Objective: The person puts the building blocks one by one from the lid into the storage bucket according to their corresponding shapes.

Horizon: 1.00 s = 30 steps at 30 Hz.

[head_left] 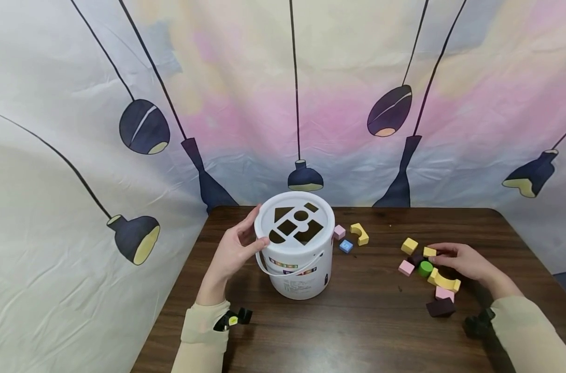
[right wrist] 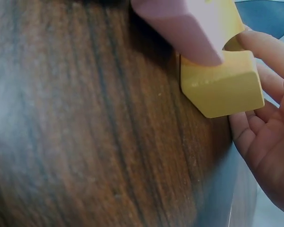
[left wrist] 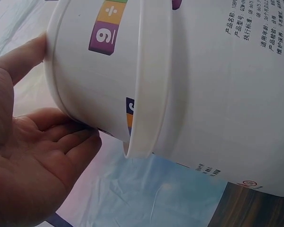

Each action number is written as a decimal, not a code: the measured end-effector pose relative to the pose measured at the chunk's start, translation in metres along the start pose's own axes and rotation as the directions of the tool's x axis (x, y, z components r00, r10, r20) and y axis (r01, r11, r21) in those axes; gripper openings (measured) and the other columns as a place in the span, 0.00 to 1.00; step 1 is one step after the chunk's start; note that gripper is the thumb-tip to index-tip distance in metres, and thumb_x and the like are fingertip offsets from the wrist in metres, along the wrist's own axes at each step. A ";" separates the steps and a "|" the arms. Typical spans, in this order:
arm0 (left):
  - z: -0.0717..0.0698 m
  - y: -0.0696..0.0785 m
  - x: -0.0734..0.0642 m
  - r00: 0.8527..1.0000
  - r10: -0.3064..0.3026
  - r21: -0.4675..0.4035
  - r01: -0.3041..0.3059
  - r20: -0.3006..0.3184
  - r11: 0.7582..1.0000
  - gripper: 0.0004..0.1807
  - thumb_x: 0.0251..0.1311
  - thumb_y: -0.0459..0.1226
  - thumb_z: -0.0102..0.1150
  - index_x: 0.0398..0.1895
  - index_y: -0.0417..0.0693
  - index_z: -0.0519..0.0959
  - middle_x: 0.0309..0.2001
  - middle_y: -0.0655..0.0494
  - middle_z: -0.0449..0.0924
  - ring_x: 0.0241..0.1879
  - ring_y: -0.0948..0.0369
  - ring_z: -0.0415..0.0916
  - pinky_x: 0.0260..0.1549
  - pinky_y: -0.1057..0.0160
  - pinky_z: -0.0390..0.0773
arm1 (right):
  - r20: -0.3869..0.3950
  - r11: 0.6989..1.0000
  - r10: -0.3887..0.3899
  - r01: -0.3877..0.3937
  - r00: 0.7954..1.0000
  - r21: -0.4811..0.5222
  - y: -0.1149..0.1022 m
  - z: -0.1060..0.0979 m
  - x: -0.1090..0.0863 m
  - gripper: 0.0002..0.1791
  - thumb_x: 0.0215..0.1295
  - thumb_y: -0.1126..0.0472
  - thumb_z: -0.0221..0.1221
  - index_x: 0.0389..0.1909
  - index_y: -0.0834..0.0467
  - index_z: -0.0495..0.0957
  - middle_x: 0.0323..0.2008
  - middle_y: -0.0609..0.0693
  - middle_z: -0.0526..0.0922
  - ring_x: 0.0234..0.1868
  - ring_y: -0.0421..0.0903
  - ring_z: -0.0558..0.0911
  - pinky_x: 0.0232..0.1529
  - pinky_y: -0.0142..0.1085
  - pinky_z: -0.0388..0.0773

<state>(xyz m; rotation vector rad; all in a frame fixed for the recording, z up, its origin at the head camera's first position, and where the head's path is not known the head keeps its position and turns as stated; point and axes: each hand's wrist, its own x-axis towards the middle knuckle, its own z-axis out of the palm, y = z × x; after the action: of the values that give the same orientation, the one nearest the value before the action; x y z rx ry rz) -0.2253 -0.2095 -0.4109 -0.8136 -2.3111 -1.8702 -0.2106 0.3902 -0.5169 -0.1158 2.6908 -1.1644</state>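
A white lidded bucket (head_left: pixel 294 282) with shape-cut holes in its lid stands left of the table's middle. My left hand (head_left: pixel 236 248) holds its left side near the top, thumb at the near rim and fingers round the far side; the left wrist view shows the hand (left wrist: pixel 42 151) against the bucket wall (left wrist: pixel 217 104). At the right, my right hand (head_left: pixel 460 259) pinches a small yellow block (head_left: pixel 429 252) over the loose blocks. In the right wrist view a yellow arch block (right wrist: pixel 222 87) and a pink block (right wrist: pixel 180 23) hide the fingertips of the hand (right wrist: pixel 274 137).
Near the right hand lie a yellow block (head_left: pixel 409 245), a pink block (head_left: pixel 406 268), a green cylinder (head_left: pixel 425 268), a yellow arch (head_left: pixel 443 282) and a dark brown block (head_left: pixel 440 307). Beside the bucket sit a blue block (head_left: pixel 345 246) and another arch (head_left: pixel 359 234). A patterned cloth (head_left: pixel 348 103) hangs behind.
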 end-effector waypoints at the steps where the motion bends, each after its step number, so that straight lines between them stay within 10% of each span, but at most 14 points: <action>1: 0.000 0.000 0.000 1.000 0.000 0.001 0.000 -0.001 1.000 0.44 0.68 0.30 0.71 0.85 0.44 0.61 0.84 0.50 0.58 0.77 0.49 0.64 0.68 0.64 0.69 | -0.003 1.000 -0.005 0.005 1.000 0.008 0.000 0.000 0.000 0.35 0.77 0.49 0.65 0.71 0.70 0.74 0.62 0.70 0.80 0.52 0.51 0.84 0.44 0.35 0.83; 30: -0.003 0.006 0.002 0.999 -0.028 0.043 0.027 0.019 0.999 0.45 0.68 0.30 0.72 0.85 0.43 0.60 0.84 0.49 0.57 0.76 0.49 0.67 0.68 0.54 0.71 | -0.260 0.993 -0.076 0.095 0.963 0.064 -0.039 -0.011 0.000 0.27 0.81 0.51 0.62 0.66 0.69 0.78 0.55 0.65 0.83 0.42 0.31 0.81 0.41 0.28 0.82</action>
<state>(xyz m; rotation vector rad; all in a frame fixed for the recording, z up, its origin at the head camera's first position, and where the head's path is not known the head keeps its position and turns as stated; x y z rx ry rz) -0.2249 -0.2105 -0.4039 -0.8028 -2.3777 -1.8248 -0.2135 0.3713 -0.4813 -0.0745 2.8837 -1.3943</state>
